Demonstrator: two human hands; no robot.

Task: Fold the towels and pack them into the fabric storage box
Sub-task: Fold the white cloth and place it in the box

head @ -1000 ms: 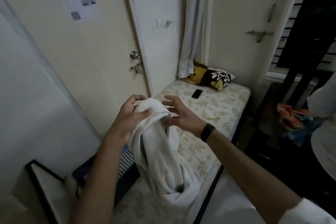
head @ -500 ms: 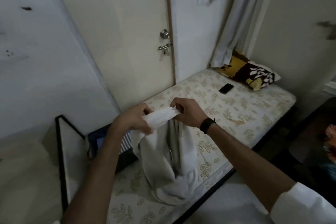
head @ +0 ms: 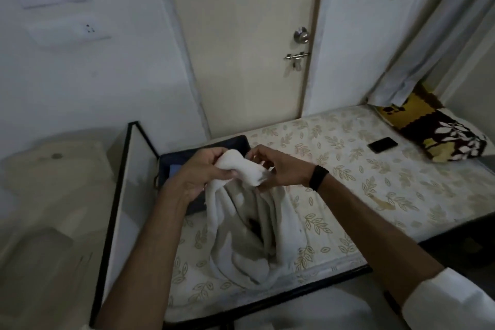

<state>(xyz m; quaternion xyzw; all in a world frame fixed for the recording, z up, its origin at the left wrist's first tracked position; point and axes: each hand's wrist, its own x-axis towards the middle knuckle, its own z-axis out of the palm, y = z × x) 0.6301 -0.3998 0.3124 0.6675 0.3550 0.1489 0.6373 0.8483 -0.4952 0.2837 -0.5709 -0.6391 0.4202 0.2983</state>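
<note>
Left hand (head: 199,173): raised mid-frame, fingers curled closed, thumb pressed over a bunched white towel (head: 241,166).
Right hand (head: 278,169): opposite, fingertips pinching the same bunch; dark band on wrist.
Forearms: both bare, angled inward, converging.

A dim room is seen, bounded by pale walls (head: 80,83). A cream door (head: 241,40) with a metal knob (head: 301,34) and latch (head: 296,56) is set behind the bed (head: 375,182), whose leaf-patterned mattress is framed in black. A pale curtain (head: 434,43) is hung at the bed's far right corner.
</note>
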